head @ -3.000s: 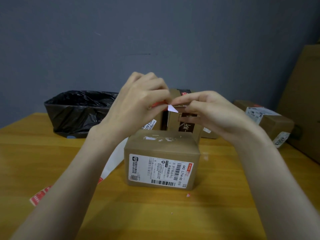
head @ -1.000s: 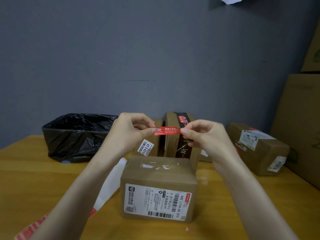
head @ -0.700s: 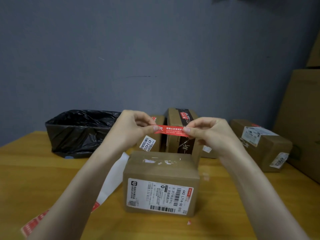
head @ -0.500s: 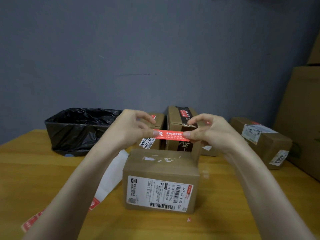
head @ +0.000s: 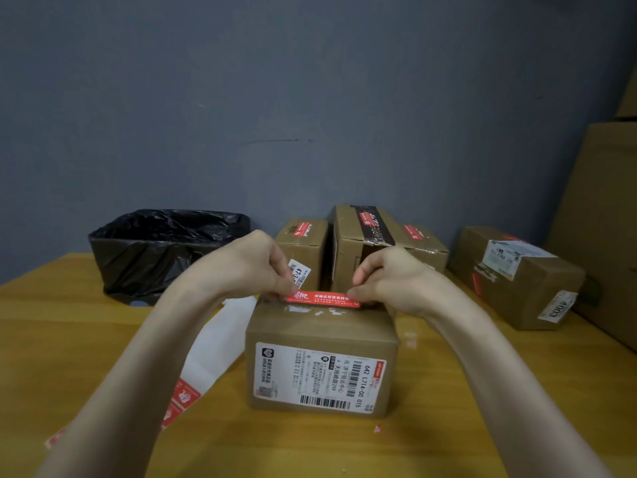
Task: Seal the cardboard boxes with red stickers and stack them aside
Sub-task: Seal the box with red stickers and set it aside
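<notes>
Left hand (head: pixel 248 267) and right hand (head: pixel 389 277) each pinch an end of the red sticker (head: pixel 322 299), taut between the fingertips over the cardboard box (head: pixel 320 343); it should land level, unwrinkled.

Both bare forearms reach forward and angle in toward each other. Left hand (head: pixel 246 267) is back-up with fingers curled, and its thumb and fingertips pinch the left end of the red sticker (head: pixel 322 299). Right hand (head: pixel 391 277) mirrors it, back-up with fingers curled downward, pinching the right end. The hands are level and apart, with the sticker stretched flat between their fingertips. Both wrists bend slightly downward.
</notes>
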Demonstrator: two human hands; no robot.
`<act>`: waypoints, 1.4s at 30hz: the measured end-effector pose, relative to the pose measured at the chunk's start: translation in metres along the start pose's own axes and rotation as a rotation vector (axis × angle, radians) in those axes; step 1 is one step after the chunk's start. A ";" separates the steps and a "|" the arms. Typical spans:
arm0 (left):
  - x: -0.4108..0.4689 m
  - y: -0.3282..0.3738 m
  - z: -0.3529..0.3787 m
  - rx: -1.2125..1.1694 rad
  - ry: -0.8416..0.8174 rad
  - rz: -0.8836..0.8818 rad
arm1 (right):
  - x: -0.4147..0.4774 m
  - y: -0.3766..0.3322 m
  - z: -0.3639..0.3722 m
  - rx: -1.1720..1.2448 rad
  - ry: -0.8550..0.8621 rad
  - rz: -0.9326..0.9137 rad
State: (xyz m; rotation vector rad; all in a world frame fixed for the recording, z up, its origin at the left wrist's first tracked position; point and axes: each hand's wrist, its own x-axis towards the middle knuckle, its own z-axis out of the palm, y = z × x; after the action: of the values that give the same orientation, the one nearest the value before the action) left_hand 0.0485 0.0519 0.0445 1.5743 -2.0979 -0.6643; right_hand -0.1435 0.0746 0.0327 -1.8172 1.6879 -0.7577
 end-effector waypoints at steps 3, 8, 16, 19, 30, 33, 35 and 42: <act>0.003 -0.002 0.002 0.034 -0.021 -0.005 | 0.001 0.001 0.003 -0.021 -0.001 0.010; 0.004 -0.003 0.003 0.049 -0.024 -0.001 | 0.002 0.001 0.004 -0.081 0.001 0.009; 0.004 -0.001 0.005 0.095 -0.027 0.002 | 0.001 -0.001 0.004 -0.132 0.005 0.002; 0.003 0.000 0.004 0.110 -0.032 0.002 | 0.001 -0.002 0.003 -0.106 -0.007 0.006; 0.003 -0.001 0.001 0.102 -0.081 0.000 | -0.002 -0.004 0.002 -0.131 -0.044 0.000; 0.003 -0.001 0.000 0.098 -0.090 0.000 | -0.001 -0.004 0.003 -0.140 -0.052 0.001; 0.003 -0.001 0.001 0.104 -0.088 -0.001 | 0.000 -0.004 0.003 -0.142 -0.052 0.003; 0.005 -0.001 0.003 0.150 -0.082 0.002 | 0.001 -0.003 0.004 -0.167 -0.023 -0.004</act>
State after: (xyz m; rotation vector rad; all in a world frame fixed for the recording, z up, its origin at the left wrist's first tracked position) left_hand 0.0466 0.0469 0.0417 1.6495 -2.2553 -0.5919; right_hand -0.1382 0.0743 0.0318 -1.9337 1.7795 -0.6110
